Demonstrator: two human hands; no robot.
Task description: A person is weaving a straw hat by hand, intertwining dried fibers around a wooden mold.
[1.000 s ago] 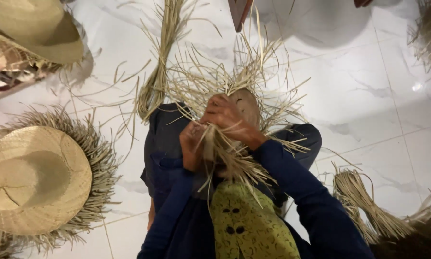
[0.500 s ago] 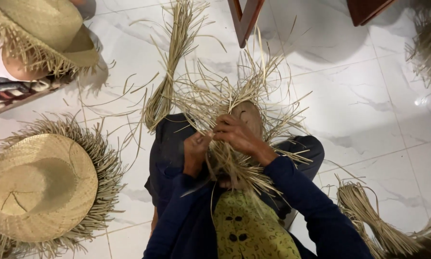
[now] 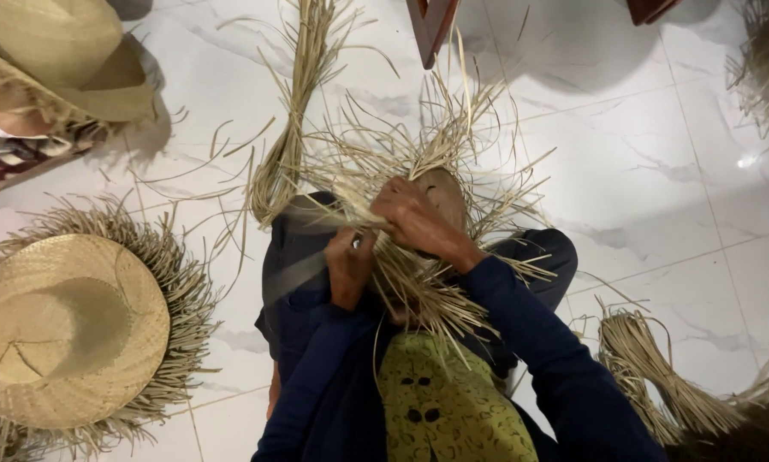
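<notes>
I sit on the white tile floor (image 3: 658,171) and I hold an unfinished straw weaving (image 3: 418,257) on my lap, over my dark trousers (image 3: 294,257). My right hand (image 3: 418,221) lies on top of the weaving, with the fingers bent and closed over a bunch of its loose strands, and it presses them down. Just behind this hand I see the rounded woven part of the piece. My left hand (image 3: 348,265) is just beside the right one, a little nearer to my body, and its fingertips pinch a few thin strands. The two hands almost touch each other. Many free strands go out from under my hands in all directions, some toward the far side of the floor and some down toward my green patterned cloth (image 3: 448,402).

Beside my left knee, a long bundle of straw (image 3: 294,111) lies on the floor and goes away from me. Near the left edge of the floor there is a woven hat (image 3: 63,329) with a rough fringe around the brim, well apart from my hands. Another hat (image 3: 55,60) is at the far left corner. At the near right side a second bundle of straw (image 3: 658,376) lies on the tiles. A dark red wooden leg (image 3: 431,26) stands at the far edge.
</notes>
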